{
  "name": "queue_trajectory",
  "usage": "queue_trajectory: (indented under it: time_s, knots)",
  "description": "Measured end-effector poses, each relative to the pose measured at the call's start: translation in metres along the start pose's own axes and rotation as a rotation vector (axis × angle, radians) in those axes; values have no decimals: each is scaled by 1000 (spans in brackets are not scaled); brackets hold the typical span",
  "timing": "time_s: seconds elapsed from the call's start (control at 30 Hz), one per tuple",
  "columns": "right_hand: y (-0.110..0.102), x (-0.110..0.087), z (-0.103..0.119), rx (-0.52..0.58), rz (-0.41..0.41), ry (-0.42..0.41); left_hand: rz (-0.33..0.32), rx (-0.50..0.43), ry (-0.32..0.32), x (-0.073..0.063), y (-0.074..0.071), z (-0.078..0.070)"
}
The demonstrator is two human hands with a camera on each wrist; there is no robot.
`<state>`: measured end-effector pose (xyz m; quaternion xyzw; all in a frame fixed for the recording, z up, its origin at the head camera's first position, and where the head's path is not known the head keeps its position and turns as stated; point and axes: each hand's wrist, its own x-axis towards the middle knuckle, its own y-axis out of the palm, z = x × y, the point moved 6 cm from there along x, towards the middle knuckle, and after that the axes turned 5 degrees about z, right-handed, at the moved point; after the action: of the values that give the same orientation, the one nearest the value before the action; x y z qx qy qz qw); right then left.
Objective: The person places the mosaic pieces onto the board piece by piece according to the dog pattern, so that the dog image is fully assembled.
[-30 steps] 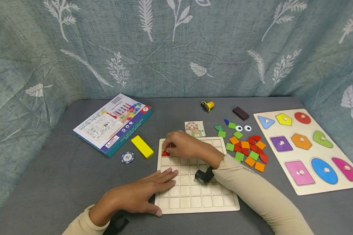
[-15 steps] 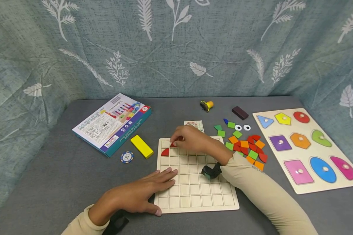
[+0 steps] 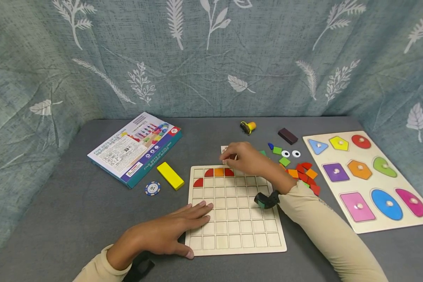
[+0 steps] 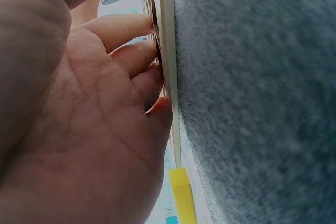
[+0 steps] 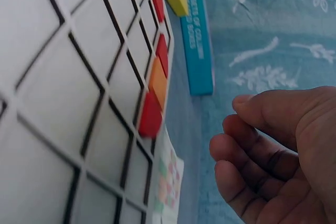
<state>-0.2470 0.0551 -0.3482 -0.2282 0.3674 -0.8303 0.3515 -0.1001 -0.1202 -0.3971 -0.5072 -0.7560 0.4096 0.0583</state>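
A pale wooden grid board [image 3: 232,225] lies on the table. Its back row holds a red quarter-round tile [image 3: 209,172], an orange square tile [image 3: 219,172] and a second red tile [image 3: 228,172]. Another red quarter-round tile [image 3: 198,182] sits in the leftmost cell of the row below. My left hand [image 3: 165,233] rests with extended fingers on the board's left edge. Over the far edge hovers my right hand [image 3: 246,158], its fingers loosely bent; the right wrist view shows nothing between thumb and fingers. Behind it a small patterned card [image 5: 169,182] is mostly hidden in the head view.
Loose red, orange and green tiles [image 3: 303,174] lie right of the board, near two white eye discs [image 3: 290,154]. Farther right is a knobbed shape puzzle [image 3: 370,188]. A yellow block [image 3: 170,176], a poker chip [image 3: 152,188] and a flat box [image 3: 137,149] are at left.
My right hand has moved right and away from the board's left column, over the card. The red and orange tiles in the back row have come into view. My left hand stays put.
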Motion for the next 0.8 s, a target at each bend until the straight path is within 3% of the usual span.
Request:
queue_trajectory:
  time_s: [0.2, 0.57, 0.8]
  knots:
    - [-13, -8, -13, 10, -51, 37, -4, 2, -1, 0, 0, 0]
    - [-31, -26, -36, 29, -48, 194, -3, -5, -3, 0, 0, 1]
    - [-48, -43, -46, 6, -99, 270, 1, -6, -5, 0, 0, 1]
